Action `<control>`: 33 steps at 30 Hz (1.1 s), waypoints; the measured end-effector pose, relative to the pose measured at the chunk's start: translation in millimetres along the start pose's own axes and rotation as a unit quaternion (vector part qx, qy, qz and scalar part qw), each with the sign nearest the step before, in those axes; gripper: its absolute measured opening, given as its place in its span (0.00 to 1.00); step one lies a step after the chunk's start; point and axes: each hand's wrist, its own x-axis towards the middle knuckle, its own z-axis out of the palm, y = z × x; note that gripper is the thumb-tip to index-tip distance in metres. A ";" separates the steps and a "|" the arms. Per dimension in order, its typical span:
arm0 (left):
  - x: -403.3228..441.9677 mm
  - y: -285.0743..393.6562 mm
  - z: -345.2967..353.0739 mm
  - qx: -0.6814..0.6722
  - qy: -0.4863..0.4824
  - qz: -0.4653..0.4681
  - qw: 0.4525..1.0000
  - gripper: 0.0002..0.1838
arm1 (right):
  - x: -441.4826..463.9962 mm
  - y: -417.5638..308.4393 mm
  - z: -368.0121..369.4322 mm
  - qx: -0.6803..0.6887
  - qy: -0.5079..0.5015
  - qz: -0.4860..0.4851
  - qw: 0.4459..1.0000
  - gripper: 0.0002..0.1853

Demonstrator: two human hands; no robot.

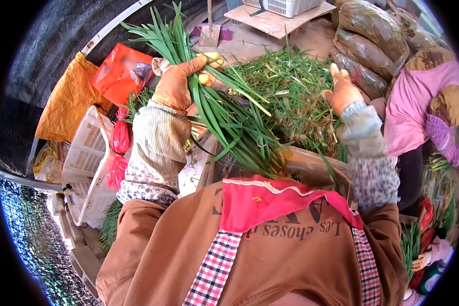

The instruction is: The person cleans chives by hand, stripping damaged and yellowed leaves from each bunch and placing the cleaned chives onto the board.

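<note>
Head view: my left grip (pixel 177 84) clenched round leaf bunch (pixel 229 130), slanting toward red apron (pixel 270 201); right grip (pixel 341 89) spread, unloaded, near heap of clippings (pixel 301 102). Risk: slack left grip could spill bunch into heap.

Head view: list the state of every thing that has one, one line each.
Bundle of long green leaves, gripped, upper end fanned
Left hand in orange glove, closed around the bundle
Right hand in orange glove, open, nothing visible in it
Heap of cut green leaves, loose, tangled
Brown-tinted clear plastic bags, filled, stacked
White perforated plastic crate at left, tilted
White plastic basket at top, standing on flat tan board
</note>
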 end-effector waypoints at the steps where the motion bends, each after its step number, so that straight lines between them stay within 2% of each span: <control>1: -1.2 0.1 2.8 0.011 0.013 0.004 1.000 0.14 | -1.9 -6.7 -0.4 0.043 0.054 -0.108 0.992 0.37; 2: -2.6 -1.4 0.2 0.000 -0.005 0.002 1.000 0.14 | -6.9 -16.4 1.5 0.087 0.102 -0.214 0.968 0.35; 3: -3.8 -2.1 -2.9 -0.011 -0.025 0.000 1.000 0.14 | -21.9 -39.6 -10.5 0.213 -0.012 -0.236 0.948 0.33; 4: -4.7 -2.0 -4.8 -0.021 -0.045 -0.001 0.999 0.14 | -35.6 -59.5 -13.7 0.252 -0.052 -0.267 0.929 0.31; 5: -8.5 -0.1 1.2 -0.004 -0.021 0.012 1.000 0.14 | -49.4 -79.5 -16.8 0.290 -0.096 -0.294 0.906 0.30; 8: -27.1 1.2 6.5 -0.020 0.035 -0.030 0.999 0.13 | -54.5 -102.3 8.9 0.179 0.012 -0.399 0.899 0.22; 9: -35.6 2.3 4.0 -0.008 0.053 -0.038 0.998 0.13 | -49.1 -110.7 -0.1 0.190 -0.050 -0.392 0.899 0.16; 10: -38.8 2.3 -4.8 -0.032 0.013 -0.031 0.999 0.13 | -45.2 -114.1 1.8 0.256 -0.051 -0.410 0.874 0.12; 12: -58.3 -0.6 -11.1 -0.024 0.088 0.002 0.996 0.15 | -38.4 -118.0 2.0 0.375 -0.079 -0.379 0.842 0.12; 14: -72.1 -16.3 -53.0 -0.026 0.038 0.040 0.998 0.19 | -28.1 -130.9 -9.4 0.335 -0.119 -0.315 0.880 0.10; 15: -80.4 -28.0 -63.2 -0.047 0.031 0.120 0.991 0.25 | -20.3 -136.5 -7.2 0.361 -0.147 -0.287 0.875 0.10; 17: -109.6 -57.7 -99.7 -0.099 0.032 0.120 0.987 0.29 | -12.5 -154.4 -6.7 0.398 -0.194 -0.241 0.863 0.11; 18: -120.4 -78.2 -114.0 -0.114 0.049 0.149 0.981 0.27 | -12.6 -166.5 -10.0 0.408 -0.215 -0.223 0.859 0.11; 20: -143.3 -105.4 -137.1 -0.166 0.012 0.147 0.975 0.23 | -8.7 -189.7 -9.2 0.388 -0.264 -0.185 0.863 0.11; 22: -156.7 -129.4 -151.9 -0.257 0.016 0.129 0.958 0.19 | -0.5 -212.5 8.8 0.428 -0.255 -0.201 0.843 0.12; 26: -167.0 -144.0 -164.0 -0.287 0.048 0.169 0.942 0.16 | 16.7 -261.4 49.5 0.438 -0.279 -0.202 0.830 0.14; 28: -168.0 -151.6 -175.8 -0.301 0.045 0.164 0.938 0.15 | 10.0 -290.9 60.9 0.407 -0.278 -0.196 0.848 0.15; 31: -169.8 -150.7 -181.9 -0.297 0.049 0.166 0.939 0.14 | 1.7 -322.2 95.8 0.442 -0.321 -0.181 0.818 0.15; 32: -170.5 -150.6 -183.4 -0.297 0.052 0.164 0.939 0.13 | -3.5 -333.1 108.4 0.463 -0.328 -0.146 0.810 0.14; 33: -170.6 -151.3 -185.3 -0.295 0.053 0.162 0.940 0.12 | 7.9 -336.5 141.5 0.382 -0.313 -0.218 0.842 0.14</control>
